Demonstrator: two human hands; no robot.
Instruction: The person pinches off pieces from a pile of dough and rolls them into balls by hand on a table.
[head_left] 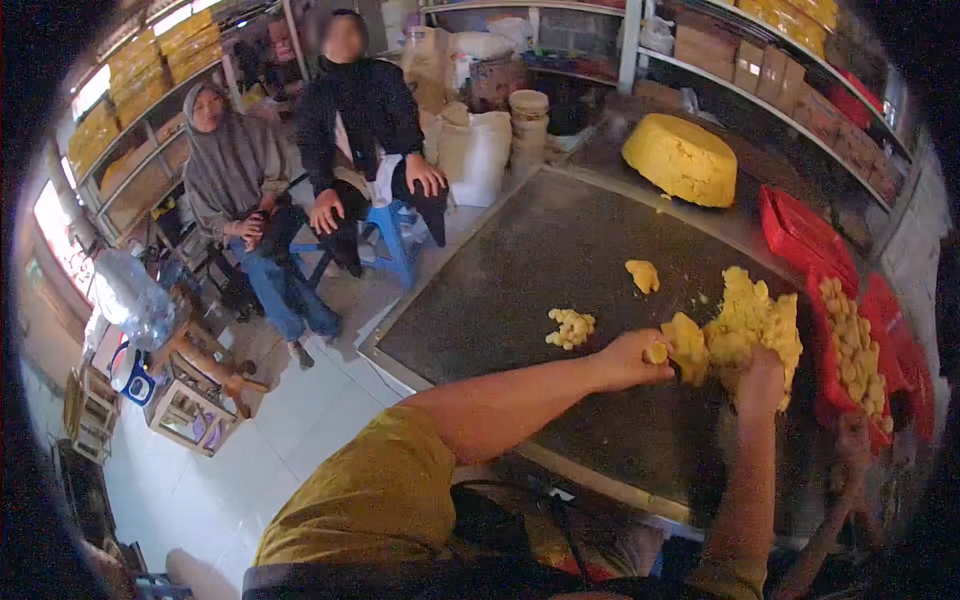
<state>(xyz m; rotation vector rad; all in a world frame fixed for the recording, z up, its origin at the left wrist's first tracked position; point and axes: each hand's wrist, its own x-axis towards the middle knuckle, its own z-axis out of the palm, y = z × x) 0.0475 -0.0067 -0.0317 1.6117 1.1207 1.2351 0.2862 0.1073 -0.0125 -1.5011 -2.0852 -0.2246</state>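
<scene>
My left hand (638, 360) is closed around yellow dough, and a small rounded bit pokes out of the fist. A flattened piece of dough (688, 348) lies between my two hands. At the near side of a large, ragged dough mass (745, 310), my right hand (762, 380) is closed on the dough; its fingers are partly hidden and slightly blurred. Left of my hands, a cluster of small dough pieces (571, 328) rests on the dark tabletop (480, 290). Beyond them sits a single dough lump (642, 276).
A big yellow dough block (680, 160) stands at the table's far side. To the right, a red tray (815, 300) holds several small dough pieces, beside other red trays (800, 235). Two people (365, 130) (240, 170) sit beyond the table. Shelves (780, 110) line the back.
</scene>
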